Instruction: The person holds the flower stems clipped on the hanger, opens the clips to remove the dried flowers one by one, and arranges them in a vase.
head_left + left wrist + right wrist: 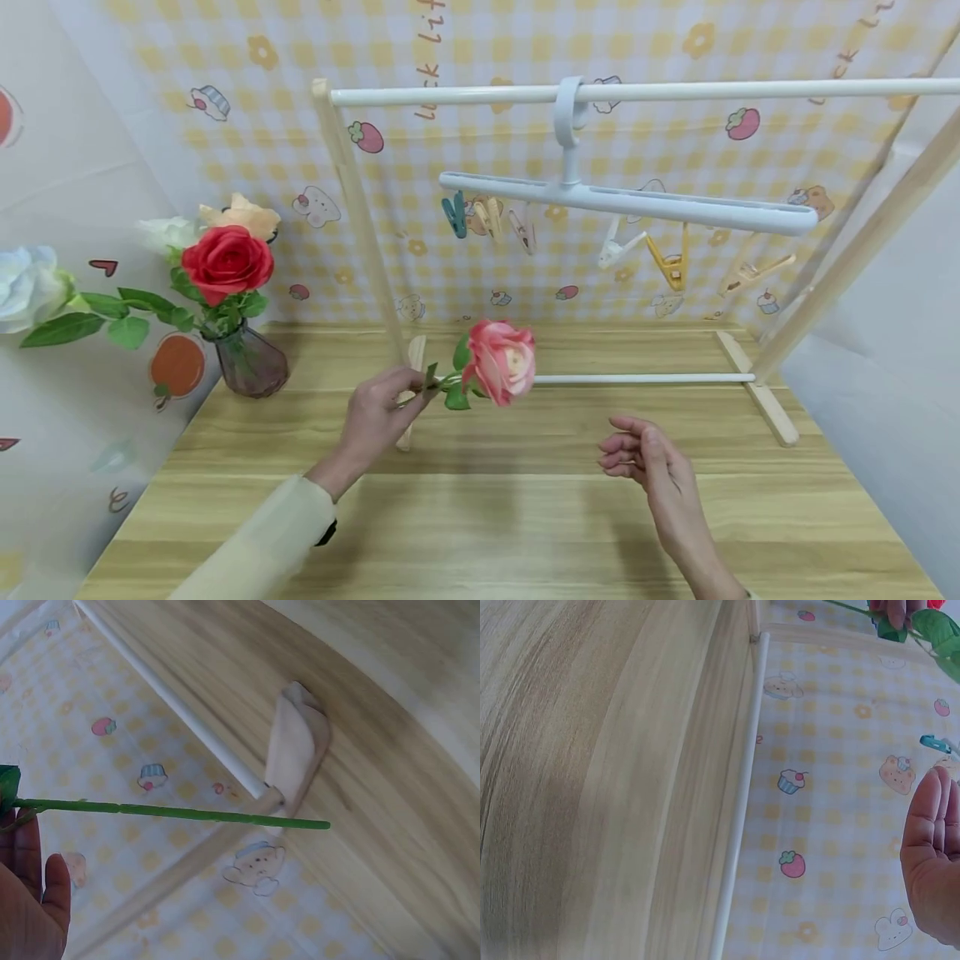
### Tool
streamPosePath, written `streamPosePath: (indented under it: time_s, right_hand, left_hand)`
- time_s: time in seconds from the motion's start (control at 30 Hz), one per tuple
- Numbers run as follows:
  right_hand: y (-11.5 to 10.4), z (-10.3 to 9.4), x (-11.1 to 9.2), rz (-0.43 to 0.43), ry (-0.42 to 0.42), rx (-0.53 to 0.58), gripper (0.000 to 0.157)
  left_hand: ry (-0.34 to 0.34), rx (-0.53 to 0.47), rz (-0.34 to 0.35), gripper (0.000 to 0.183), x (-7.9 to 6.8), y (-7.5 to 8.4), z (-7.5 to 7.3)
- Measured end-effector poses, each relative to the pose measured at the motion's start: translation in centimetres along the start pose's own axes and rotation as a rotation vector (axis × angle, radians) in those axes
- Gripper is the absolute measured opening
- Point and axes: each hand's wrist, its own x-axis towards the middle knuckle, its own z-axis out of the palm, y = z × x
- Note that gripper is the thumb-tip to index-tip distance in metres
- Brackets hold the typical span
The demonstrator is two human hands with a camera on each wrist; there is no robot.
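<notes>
My left hand [384, 410] pinches the stem of a pink artificial rose [501, 363], whose bloom points to the right in front of the rack. In the left wrist view the long green stem [172, 813] runs out past the fingers, its cut end free. My right hand [660, 475] hovers over the table with loosely bent fingers and nothing in them. Above both hands a light blue hanger [630, 200] hangs from the white rod, with several clothespins along its underside, among them a teal one [454, 214] and a yellow one [670, 260].
A purple glass vase [253, 360] at the left holds a red rose [228, 260] and paler flowers. The rack's left wooden post [363, 217] rises behind my left hand; its right post [862, 242] stands farther over. A low white bar [645, 379] joins the feet.
</notes>
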Motion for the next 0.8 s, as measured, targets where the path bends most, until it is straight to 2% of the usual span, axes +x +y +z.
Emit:
streamPosePath:
  time_s: [0.23,0.63,0.8]
  right_hand:
    - [0.1,0.2,0.1,-0.001,-0.003,0.014,0.041]
    - [0.2,0.9,0.1,0.019,-0.001,0.023,0.039]
    - [0.3,1.0,0.1,0.022,-0.025,0.006,0.040]
  left_hand:
    - [0.064,0.023,-0.090,0.013,-0.2,-0.9,-1.8]
    - [0.142,0.045,-0.174,0.014,-0.4,-2.0,-3.8]
    - [0.186,0.023,-0.191,0.013,-0.2,-2.7,-5.1]
